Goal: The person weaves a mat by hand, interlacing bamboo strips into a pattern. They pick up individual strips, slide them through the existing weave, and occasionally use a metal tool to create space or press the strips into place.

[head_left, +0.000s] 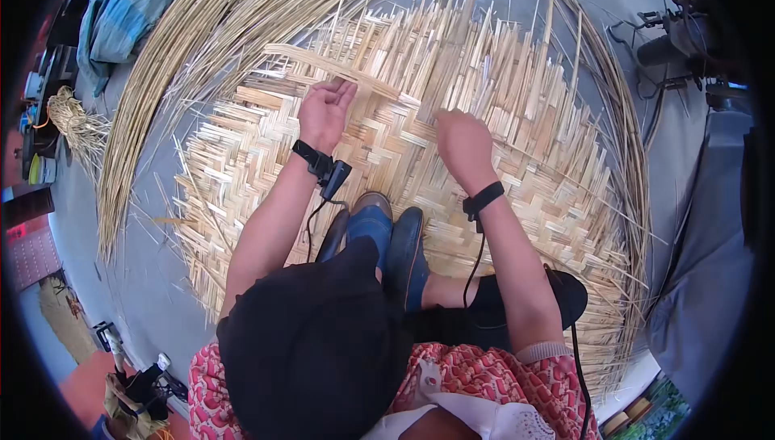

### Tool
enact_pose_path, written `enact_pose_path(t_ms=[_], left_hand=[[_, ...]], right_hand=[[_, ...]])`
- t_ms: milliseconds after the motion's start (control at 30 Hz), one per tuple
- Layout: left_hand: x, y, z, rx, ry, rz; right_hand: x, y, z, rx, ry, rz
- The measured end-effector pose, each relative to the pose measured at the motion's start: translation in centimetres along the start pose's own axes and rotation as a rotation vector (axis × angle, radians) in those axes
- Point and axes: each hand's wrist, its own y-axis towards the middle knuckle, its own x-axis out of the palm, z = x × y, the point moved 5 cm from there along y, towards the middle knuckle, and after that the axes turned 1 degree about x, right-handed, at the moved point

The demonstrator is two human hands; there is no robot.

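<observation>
A large mat of pale split bamboo strips (379, 137) in a herringbone weave lies on the floor. One long flat bamboo strip (323, 62) crosses its upper part, its left end lying over the upright strips. My left hand (325, 113) is beside this strip, fingers loosely curled and apart, fingertips close to its lower edge. On the other side, my right hand (465, 148) is closed at the mat, thumb and fingers pressed together where the strip runs under it. The fingertips of that hand are mostly hidden.
My shoes (404, 238) are on the mat. Bundles of long thin strips (173, 60) curve around the mat's left and upper sides; more strips (622, 125) lie to the right. A blue cloth bundle (133, 8), a straw bunch (77, 121) and dark machinery (674, 40) stand around. Cables hang from both wristbands.
</observation>
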Motion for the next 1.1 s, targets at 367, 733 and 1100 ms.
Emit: enact_pose_path(t_ms=[367, 733, 1100], left_hand=[[8.4, 7.3, -0.7, 0.115, 1.534, -0.67], [10.1, 4.7, -2.9, 0.0, 1.568, -0.711], [8.5, 4.5, -3.0, 0.091, 1.389, -0.683]], right_hand=[[0.8, 5.0, -1.6, -0.284, 0.509, 0.108], [2.1, 4.5, -0.8, -0.1, 0.783, 0.355], [3.7, 4.5, 0.1, -0.046, 0.973, 0.416]])
